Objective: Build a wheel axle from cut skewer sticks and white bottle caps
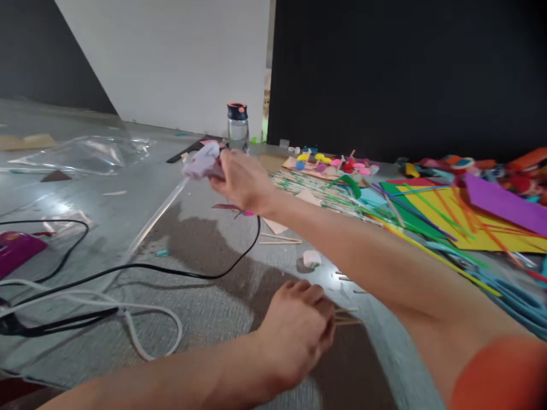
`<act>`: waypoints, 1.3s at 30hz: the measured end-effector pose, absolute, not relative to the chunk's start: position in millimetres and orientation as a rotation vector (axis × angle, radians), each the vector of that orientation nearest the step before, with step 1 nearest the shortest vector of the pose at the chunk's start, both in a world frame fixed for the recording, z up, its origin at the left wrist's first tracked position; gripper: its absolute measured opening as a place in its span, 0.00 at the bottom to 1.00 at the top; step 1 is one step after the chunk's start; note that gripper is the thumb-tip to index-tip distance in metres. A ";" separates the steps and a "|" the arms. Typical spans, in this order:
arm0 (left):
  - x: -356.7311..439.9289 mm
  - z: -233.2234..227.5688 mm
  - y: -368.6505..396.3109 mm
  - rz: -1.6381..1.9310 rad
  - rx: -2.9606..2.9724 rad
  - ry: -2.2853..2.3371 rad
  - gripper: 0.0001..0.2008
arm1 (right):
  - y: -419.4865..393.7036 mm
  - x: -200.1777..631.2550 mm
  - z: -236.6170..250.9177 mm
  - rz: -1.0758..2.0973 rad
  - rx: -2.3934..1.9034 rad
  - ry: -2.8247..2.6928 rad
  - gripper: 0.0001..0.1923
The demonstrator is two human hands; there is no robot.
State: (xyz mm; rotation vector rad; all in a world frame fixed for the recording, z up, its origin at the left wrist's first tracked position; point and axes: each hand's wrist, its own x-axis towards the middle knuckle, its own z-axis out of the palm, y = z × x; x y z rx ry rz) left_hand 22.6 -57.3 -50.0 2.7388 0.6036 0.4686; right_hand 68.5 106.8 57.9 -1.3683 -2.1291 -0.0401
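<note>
My right hand [241,176] reaches far across the table, its fingers closed around a crumpled pale lilac wad [203,161], soft like a cloth or tissue. Behind it stands a clear water bottle [238,128] with a dark lid. Close to me, my left hand [297,330] rests curled into a fist on the table; its fingertips are hidden, and what they may hold does not show. Thin wooden sticks [348,317] poke out beside that fist. Just beyond lies a small white block-like piece [311,259], with more sticks [280,239] past it.
Black and white cables [149,267] loop over the left side, near a magenta object [19,250]. A clear plastic bag [94,154] lies farther back. On the right are coloured sheets [508,228], several green-marked sticks [307,187] and blue-handled scissors [513,296].
</note>
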 end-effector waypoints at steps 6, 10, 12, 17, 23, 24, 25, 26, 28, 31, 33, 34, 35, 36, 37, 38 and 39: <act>21.5 -40.2 -56.0 0.421 2.711 0.644 0.03 | 31.0 162.3 68.5 0.020 -1.332 -1.723 0.12; 20.0 -34.5 -56.5 0.401 2.732 0.620 0.03 | -25.1 208.9 49.3 0.153 -1.345 -1.487 0.12; 20.0 -32.7 -57.0 0.391 2.751 0.616 0.03 | -47.5 225.2 38.0 0.206 -1.328 -1.385 0.11; 18.6 -29.8 -62.2 0.348 2.815 0.604 0.04 | -83.4 248.2 17.8 0.413 -1.176 -1.149 0.10; 16.5 -25.1 -69.0 0.300 2.858 0.575 0.06 | -98.5 249.9 21.4 0.594 -0.923 -0.857 0.17; 16.5 -24.1 -68.6 0.305 2.856 0.592 0.06 | -101.0 248.0 25.5 0.645 -0.900 -0.829 0.18; 16.3 -23.0 -67.6 0.315 2.852 0.612 0.06 | -104.1 245.7 30.0 0.688 -0.879 -0.808 0.18; 15.8 -22.0 -65.7 0.326 2.846 0.627 0.06 | -107.8 242.8 34.3 0.726 -0.860 -0.794 0.18; 13.5 -20.4 -60.0 0.349 2.833 0.668 0.05 | -116.9 236.7 40.9 0.786 -0.832 -0.785 0.19; 5.9 -20.0 -47.6 0.375 2.816 0.748 0.05 | -132.8 229.7 42.7 0.885 -0.842 -0.830 0.19; -0.9 -21.4 -39.0 0.391 2.804 0.784 0.04 | -142.4 228.3 38.7 0.955 -0.895 -0.891 0.18; -4.2 -22.7 -35.2 0.398 2.798 0.787 0.04 | -146.4 228.5 35.3 0.993 -0.926 -0.921 0.19; -7.1 -24.4 -31.9 0.407 2.792 0.791 0.04 | -149.8 229.4 30.9 1.038 -0.958 -0.948 0.19; -9.3 -26.7 -29.1 0.416 2.786 0.791 0.04 | -152.7 230.9 25.6 1.089 -0.995 -0.974 0.20; -11.0 -29.3 -27.0 0.426 2.780 0.789 0.04 | -155.3 232.9 19.2 1.139 -1.035 -0.998 0.20; -12.1 -32.2 -25.4 0.437 2.774 0.784 0.05 | -157.9 235.7 11.5 1.183 -1.079 -1.016 0.21; -12.7 -35.2 -24.2 0.450 2.767 0.778 0.05 | -160.9 239.0 2.6 1.221 -1.130 -1.030 0.23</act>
